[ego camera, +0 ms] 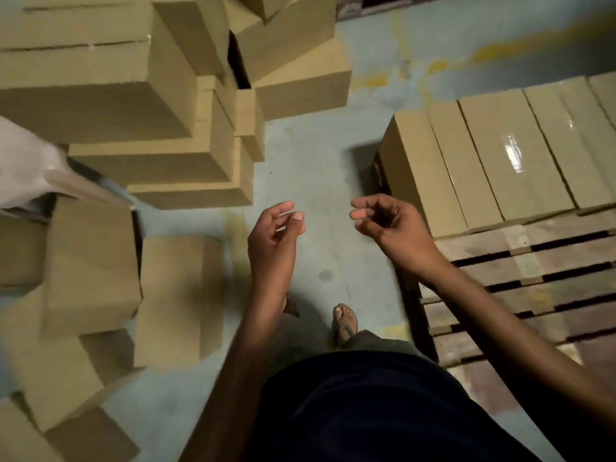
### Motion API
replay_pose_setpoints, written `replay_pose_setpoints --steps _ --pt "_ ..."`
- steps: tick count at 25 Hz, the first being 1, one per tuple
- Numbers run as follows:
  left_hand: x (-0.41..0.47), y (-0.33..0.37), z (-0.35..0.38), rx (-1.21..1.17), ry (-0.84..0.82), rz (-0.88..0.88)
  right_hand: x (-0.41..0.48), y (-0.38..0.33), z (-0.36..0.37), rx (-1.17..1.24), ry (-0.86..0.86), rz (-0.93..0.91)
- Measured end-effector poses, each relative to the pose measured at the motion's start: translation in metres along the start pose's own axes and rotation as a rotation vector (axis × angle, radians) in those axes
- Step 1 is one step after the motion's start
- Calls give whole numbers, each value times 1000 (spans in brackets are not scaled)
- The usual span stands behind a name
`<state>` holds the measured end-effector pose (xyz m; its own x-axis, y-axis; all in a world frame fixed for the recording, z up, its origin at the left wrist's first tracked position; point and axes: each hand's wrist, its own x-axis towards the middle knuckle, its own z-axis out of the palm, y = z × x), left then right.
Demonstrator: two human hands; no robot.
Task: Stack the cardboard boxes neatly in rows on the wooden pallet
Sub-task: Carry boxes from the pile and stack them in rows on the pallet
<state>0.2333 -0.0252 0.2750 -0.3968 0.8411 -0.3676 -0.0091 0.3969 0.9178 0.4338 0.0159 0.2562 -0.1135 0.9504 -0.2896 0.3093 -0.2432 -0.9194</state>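
Note:
A wooden pallet (520, 288) lies on the floor at the right, its near slats bare. A row of several brown cardboard boxes (493, 155) stands side by side on its far part. Loose cardboard boxes (140, 105) are heaped at the left and back, and more lie tumbled at the lower left (93, 261). My left hand (275, 241) and my right hand (388, 225) hang in front of me over the floor between the heap and the pallet. Both have loosely curled fingers and hold nothing. My right hand is just left of the pallet's corner.
A strip of grey-blue concrete floor (313, 168) runs between the heap and the pallet. My sandalled foot (345, 323) stands on it. A pale plastic sheet or bag (30, 168) lies over boxes at the left edge. Another pallet's edge (373, 3) shows at the top.

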Motion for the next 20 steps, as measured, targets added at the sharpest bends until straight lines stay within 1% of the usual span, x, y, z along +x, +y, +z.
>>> replay_pose_setpoints --steps 4,7,10,13,18,20 --pt "-57 -23 -44 -55 119 28 -39 0 27 28 -127 48" --pt "-86 -42 -86 -100 219 26 -70 -5 62 -2 -245 49" --pt "-122 -58 -139 -172 354 27 -100 -11 107 -41 -347 37" --pt "-165 -80 -205 -193 473 30 -131 -22 165 -70 -428 13" --pt "-225 -126 -322 -226 617 -9 -200 -39 274 -46 -509 -17" --pt "-243 -141 -358 -234 659 -21 -226 -44 313 -49 -541 -14"
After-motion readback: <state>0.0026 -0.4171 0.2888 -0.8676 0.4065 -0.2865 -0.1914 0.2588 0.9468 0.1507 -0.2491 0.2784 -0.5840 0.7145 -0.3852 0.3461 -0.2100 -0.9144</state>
